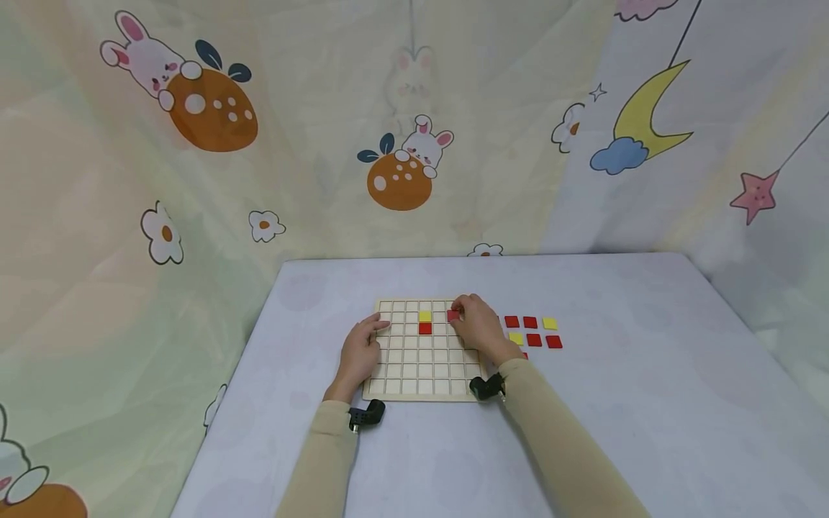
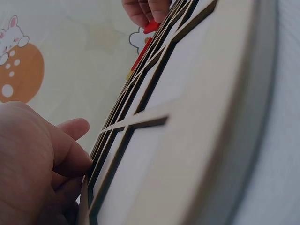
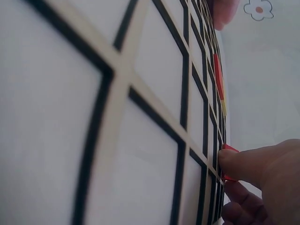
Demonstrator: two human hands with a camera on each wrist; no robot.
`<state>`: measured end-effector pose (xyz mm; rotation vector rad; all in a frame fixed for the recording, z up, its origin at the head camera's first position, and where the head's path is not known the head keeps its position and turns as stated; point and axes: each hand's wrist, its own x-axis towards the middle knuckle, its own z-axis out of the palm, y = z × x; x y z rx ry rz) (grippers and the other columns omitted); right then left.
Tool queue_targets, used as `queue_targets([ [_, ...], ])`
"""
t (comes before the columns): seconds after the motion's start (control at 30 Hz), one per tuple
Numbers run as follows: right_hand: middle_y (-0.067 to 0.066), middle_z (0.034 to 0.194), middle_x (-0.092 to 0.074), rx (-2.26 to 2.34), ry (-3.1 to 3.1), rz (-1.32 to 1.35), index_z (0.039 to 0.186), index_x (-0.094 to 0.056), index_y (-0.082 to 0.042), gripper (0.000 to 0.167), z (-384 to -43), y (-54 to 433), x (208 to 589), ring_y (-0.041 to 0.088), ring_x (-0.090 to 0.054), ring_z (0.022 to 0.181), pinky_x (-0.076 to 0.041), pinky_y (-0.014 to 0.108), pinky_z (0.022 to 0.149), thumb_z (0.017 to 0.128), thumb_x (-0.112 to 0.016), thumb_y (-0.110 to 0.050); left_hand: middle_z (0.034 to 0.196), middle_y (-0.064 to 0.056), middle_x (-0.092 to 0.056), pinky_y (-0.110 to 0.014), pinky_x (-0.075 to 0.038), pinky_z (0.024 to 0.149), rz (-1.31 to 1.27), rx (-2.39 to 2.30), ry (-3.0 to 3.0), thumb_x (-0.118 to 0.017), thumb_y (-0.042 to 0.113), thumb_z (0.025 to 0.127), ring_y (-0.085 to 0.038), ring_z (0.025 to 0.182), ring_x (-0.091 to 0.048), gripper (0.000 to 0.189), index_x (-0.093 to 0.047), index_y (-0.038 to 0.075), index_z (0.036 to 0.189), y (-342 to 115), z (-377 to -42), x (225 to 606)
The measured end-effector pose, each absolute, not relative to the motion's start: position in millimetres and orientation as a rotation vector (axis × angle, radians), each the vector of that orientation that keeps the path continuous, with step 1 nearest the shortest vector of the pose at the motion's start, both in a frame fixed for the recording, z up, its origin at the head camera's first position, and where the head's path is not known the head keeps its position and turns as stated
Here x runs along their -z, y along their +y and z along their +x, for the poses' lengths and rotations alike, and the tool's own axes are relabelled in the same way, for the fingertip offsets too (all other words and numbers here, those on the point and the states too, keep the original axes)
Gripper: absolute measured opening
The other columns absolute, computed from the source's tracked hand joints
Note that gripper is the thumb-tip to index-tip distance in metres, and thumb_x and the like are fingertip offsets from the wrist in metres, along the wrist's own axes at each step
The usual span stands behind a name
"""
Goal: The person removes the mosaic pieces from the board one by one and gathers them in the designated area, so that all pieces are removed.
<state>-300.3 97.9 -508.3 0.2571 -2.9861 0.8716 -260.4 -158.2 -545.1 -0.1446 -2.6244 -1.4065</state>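
A pale wooden grid board (image 1: 396, 365) lies on the table. My left hand (image 1: 359, 351) rests at its left edge, fingertips touching the frame; in the left wrist view the lower fingers are partly hidden beside the board. Between thumb and fingers, my right hand (image 1: 481, 327) pinches a red square tile (image 1: 452, 315) over the board's upper right part. That tile (image 3: 230, 148) peeks out around the thumb in the right wrist view. A yellow tile (image 1: 424, 316) sits in a cell left of it, with another red tile (image 1: 424, 329) in the cell directly below.
Several loose red tiles (image 1: 534, 339) and yellow tiles (image 1: 550, 324) lie right of the board, some hidden behind the right hand and forearm. A white cloth covers the table (image 1: 622, 403). Behind stands a printed curtain (image 1: 311, 144).
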Motion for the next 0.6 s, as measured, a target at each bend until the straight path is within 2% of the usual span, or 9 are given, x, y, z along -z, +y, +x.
queue_targets([
  [0.3, 0.01, 0.115, -0.059, -0.888, -2.995, 0.243, 0.12, -0.066, -0.008, 0.031, -300.4, 97.0, 509.2, 0.023, -0.056, 0.098, -0.056, 0.038, 0.092, 0.091, -0.069, -0.019, 0.147, -0.005, -0.048, -0.034, -0.017, 0.125, -0.133, 1.418, -2.622, -0.041, -0.007, 0.093, -0.027, 0.142, -0.034, 0.044, -0.068, 0.009, 0.123, -157.9, -260.0, 543.4],
  [0.43, 0.011, 0.116, -0.059, -0.881, -3.001, 0.249, 0.121, -0.067, -0.009, 0.032, -300.2, 96.8, 509.3, 0.024, -0.056, 0.099, -0.056, 0.038, 0.093, 0.091, -0.069, -0.019, 0.147, -0.004, -0.048, -0.035, -0.017, 0.125, -0.124, 1.428, -2.62, -0.041, -0.008, 0.093, -0.027, 0.142, -0.034, 0.044, -0.068, 0.01, 0.123, -157.6, -260.2, 544.0],
  [0.6, 0.011, 0.112, -0.059, -0.866, -3.003, 0.254, 0.12, -0.067, -0.01, 0.031, -299.7, 98.0, 509.3, 0.023, -0.055, 0.094, -0.057, 0.037, 0.088, 0.091, -0.07, -0.019, 0.147, -0.004, -0.048, -0.036, -0.017, 0.125, -0.118, 1.425, -2.622, -0.042, -0.008, 0.092, -0.027, 0.142, -0.034, 0.045, -0.068, 0.01, 0.123, -157.0, -259.8, 544.4],
])
